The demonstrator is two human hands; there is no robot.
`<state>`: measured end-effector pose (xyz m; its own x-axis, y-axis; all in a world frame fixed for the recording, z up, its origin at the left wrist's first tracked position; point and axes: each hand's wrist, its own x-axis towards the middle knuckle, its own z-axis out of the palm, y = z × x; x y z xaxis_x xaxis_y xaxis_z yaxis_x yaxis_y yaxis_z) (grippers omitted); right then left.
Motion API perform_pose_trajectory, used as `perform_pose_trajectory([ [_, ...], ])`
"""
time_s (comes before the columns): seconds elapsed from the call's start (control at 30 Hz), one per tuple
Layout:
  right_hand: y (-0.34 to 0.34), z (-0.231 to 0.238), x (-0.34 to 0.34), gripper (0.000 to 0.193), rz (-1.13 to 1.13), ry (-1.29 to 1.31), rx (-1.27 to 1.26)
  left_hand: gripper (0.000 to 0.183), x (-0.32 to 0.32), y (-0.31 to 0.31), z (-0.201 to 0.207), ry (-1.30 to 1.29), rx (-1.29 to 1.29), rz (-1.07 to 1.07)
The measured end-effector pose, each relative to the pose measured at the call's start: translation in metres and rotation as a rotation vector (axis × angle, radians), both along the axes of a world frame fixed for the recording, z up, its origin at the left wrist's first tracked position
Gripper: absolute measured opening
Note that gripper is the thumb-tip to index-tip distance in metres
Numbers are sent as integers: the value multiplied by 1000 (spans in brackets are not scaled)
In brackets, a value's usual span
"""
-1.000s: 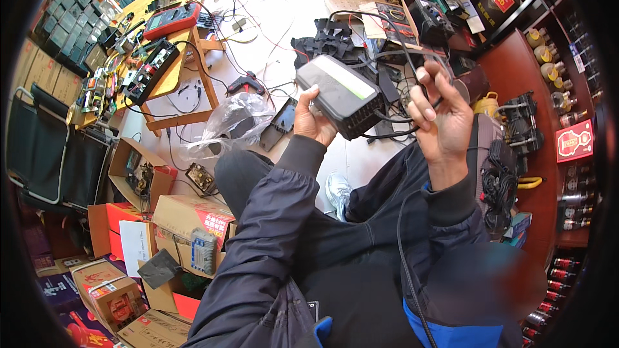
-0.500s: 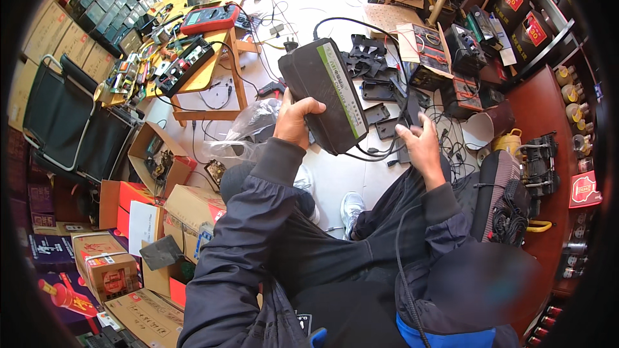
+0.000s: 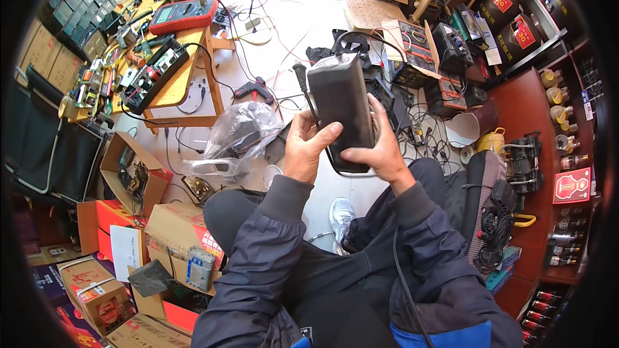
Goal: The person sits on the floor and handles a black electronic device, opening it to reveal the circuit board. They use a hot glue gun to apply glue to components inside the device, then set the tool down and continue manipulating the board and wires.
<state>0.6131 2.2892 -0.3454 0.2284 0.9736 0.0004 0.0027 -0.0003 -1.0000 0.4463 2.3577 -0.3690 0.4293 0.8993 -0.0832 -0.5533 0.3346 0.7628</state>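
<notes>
Both hands gripped a black power adapter (image 3: 340,106), held upright above the person's lap. Left hand (image 3: 305,148) clasped its lower left side; right hand (image 3: 380,151) wrapped its lower right edge. A black cable (image 3: 303,87) trailed from it.

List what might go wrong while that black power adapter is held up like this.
The black power adapter is pinched between the left hand and right hand over a cluttered floor; a slip would likely drop it onto parts. Its cable hangs loose beside it and may snag on the tangled wires below.
</notes>
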Motion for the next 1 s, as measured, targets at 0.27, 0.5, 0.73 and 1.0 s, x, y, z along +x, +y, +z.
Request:
perform_pose_trajectory([
  [0.27,4,-3,32,71,54,928,78,22,-48,4,-38,719,-86,-244],
  [0.5,-2,-16,25,108,6,970,127,64,-40,11,-46,872,212,-47],
  [0.73,-25,-46,-7,75,242,1142,-33,65,-10,8,-31,-44,-298,-362],
  [1.0,-11,-32,6,60,129,610,-357,60,-8,12,-29,-78,-327,-111],
])
